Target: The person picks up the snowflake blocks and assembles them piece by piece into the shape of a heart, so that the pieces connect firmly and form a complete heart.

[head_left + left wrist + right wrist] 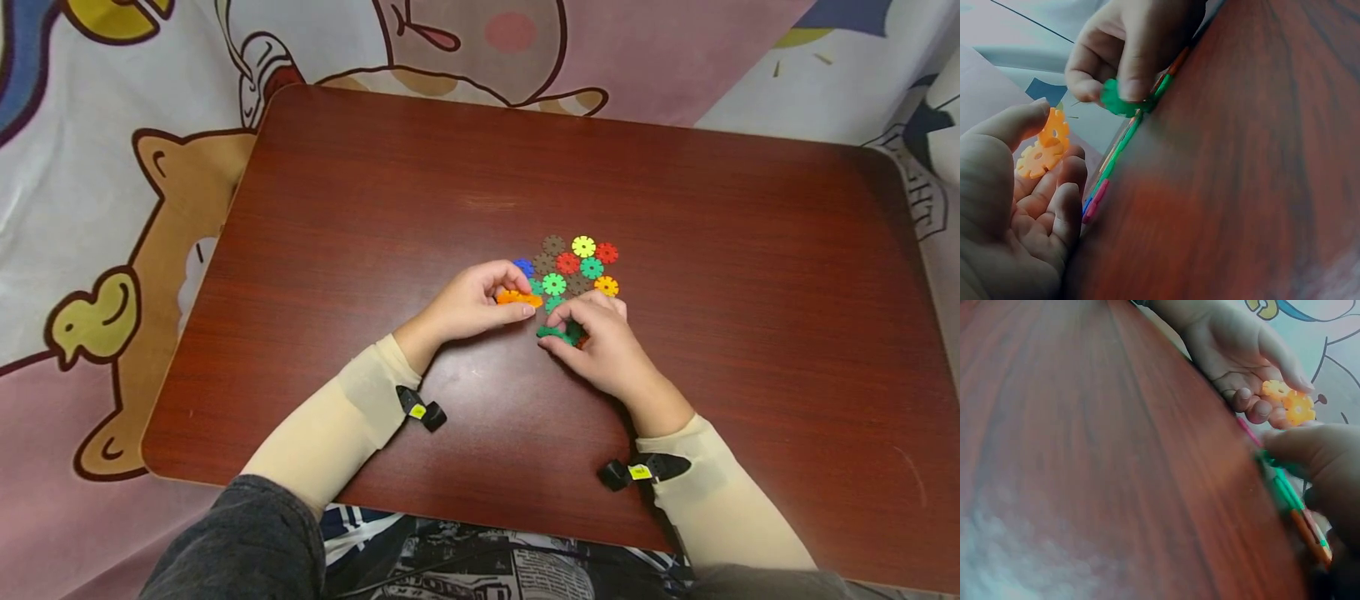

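Note:
My left hand (472, 302) pinches two joined orange notched discs (1040, 157) between thumb and fingers, one disc set at an angle to the other. Just to its right, my right hand (602, 340) holds a green notched disc (1112, 100) between thumb and index finger, low over the table. Loose discs lie flat just beyond both hands, among them a bright green disc (554, 284), a red disc (567, 263) and an orange disc (606, 287). The right hand partly covers more discs beneath it.
A yellow disc (583, 247), a brown disc (552, 244) and a blue disc (523, 267) belong to the same cluster. All lie on a dark red-brown wooden table (360, 208). Cartoon-printed fabric (172, 200) surrounds its far and left edges. Each wrist carries a small black camera.

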Available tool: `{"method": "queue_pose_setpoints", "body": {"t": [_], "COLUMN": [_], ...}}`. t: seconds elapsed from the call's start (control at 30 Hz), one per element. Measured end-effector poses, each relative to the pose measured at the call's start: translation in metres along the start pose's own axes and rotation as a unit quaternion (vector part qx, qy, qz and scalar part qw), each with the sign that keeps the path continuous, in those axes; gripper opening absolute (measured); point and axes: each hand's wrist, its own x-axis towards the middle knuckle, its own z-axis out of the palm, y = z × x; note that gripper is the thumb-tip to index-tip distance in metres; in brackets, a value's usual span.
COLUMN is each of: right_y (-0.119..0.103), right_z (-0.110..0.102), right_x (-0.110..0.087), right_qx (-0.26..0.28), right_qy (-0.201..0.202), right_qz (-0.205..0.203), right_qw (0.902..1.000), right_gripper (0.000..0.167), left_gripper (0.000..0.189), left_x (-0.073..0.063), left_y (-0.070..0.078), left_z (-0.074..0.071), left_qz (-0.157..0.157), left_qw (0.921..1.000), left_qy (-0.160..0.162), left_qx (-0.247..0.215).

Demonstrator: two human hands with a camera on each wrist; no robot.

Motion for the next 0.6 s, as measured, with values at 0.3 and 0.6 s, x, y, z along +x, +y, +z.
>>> {"method": "queue_pose_setpoints", "body": {"t": [0.3,0.6], "right_y": [-0.0076,-0.0058], "right_z": [0.0016,0.0054], "right_x": [0.0011,0.0016], "right_qx": [0.149,0.178], "right_qy": [0.148,0.125], "right_qz": [0.025,0.049], "right_qw": [0.9774,0.9748], "right_gripper": [0.030,0.028], "left_gripper": [0.020,0.016], "left_x": [-0.0009,-0.0009], "left_y": [0.0014,-0.0017], "left_z": [0.0000,-0.0011], "left_qz": [0.011,0.023], "left_qw": [0.9997,0.9986], "left_qy": [-0.013,-0.034], "left_qx": [0.018,0.034]}}
